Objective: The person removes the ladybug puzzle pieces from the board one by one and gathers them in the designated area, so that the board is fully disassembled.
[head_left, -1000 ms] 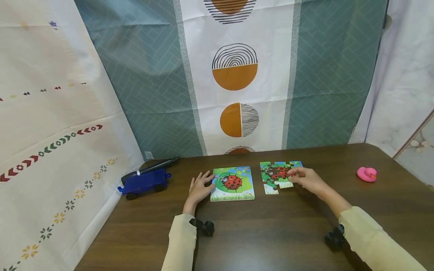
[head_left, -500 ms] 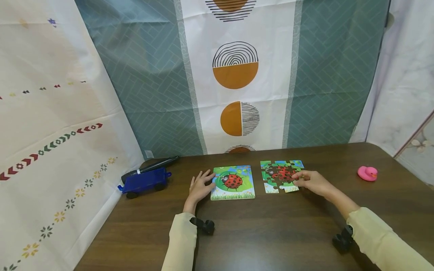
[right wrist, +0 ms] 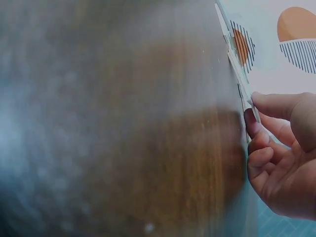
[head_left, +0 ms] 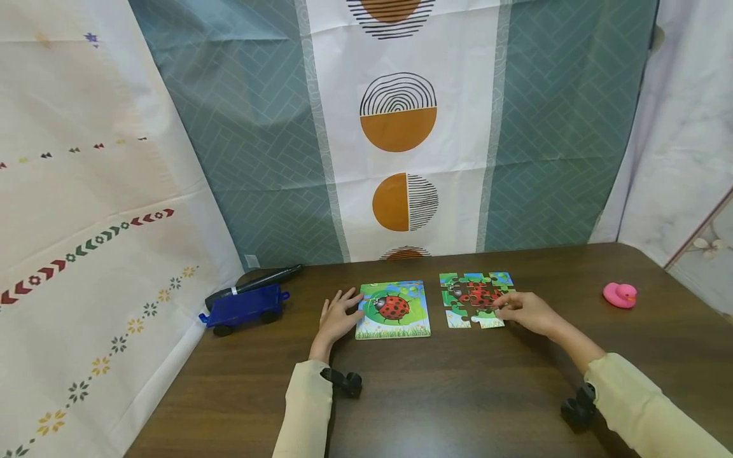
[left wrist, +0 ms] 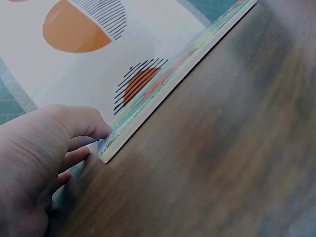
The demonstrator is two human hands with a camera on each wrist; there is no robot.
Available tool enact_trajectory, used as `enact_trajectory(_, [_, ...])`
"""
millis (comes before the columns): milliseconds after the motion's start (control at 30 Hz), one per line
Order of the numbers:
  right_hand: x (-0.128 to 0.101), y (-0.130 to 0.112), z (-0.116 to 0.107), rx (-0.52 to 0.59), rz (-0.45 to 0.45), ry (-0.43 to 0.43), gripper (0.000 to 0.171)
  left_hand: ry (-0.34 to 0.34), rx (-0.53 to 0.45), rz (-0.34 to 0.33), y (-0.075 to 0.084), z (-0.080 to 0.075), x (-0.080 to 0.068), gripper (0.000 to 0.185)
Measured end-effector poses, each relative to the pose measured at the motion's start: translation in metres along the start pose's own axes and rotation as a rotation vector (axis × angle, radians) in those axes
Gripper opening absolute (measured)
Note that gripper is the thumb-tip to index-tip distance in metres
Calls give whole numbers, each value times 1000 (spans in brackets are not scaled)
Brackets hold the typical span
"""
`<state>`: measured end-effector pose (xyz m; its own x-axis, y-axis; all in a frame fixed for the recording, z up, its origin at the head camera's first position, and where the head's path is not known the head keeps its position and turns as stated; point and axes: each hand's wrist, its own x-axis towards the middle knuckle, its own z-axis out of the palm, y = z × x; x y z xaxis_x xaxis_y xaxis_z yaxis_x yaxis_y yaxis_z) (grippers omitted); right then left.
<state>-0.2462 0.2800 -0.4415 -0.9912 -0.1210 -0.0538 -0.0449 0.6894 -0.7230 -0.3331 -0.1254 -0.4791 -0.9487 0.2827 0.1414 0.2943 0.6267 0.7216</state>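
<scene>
A ladybird picture board [head_left: 394, 310] lies flat on the dark wooden table [head_left: 435, 394]. My left hand [head_left: 343, 305] rests with straight, spread fingers against its left edge; in the left wrist view the thumb [left wrist: 74, 123] touches the board's corner [left wrist: 111, 143]. To the right lies a partly joined ladybird jigsaw [head_left: 472, 294]. My right hand [head_left: 505, 310] pinches a puzzle piece [head_left: 489, 320] at the jigsaw's lower right corner. In the right wrist view the thumb and fingertips [right wrist: 256, 126] hold the piece's thin edge [right wrist: 245, 94] low on the table.
A blue toy truck [head_left: 243, 308] with a black marker-like object [head_left: 254, 284] behind it stands at the left. A pink rubber duck [head_left: 619, 294] sits far right. Patterned curtains [head_left: 401, 127] hang close behind the table.
My right hand has come down from the jigsaw's upper right to its lower right corner, and a light piece now lies at that corner. The left hand has stayed put.
</scene>
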Motion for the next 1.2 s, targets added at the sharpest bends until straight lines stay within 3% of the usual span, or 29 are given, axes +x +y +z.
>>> enact_trajectory(500, [2,-2,8,-58,-41,68,29,-9,10,2,-1,2,2,50])
enact_trajectory(900, [1,-10,10,-80,-103,3,28,-10,9,-8,-2,-1,2,50])
enact_trajectory(1200, [2,-7,13,-85,-85,11,27,-11,20,-11,-2,0,2,50])
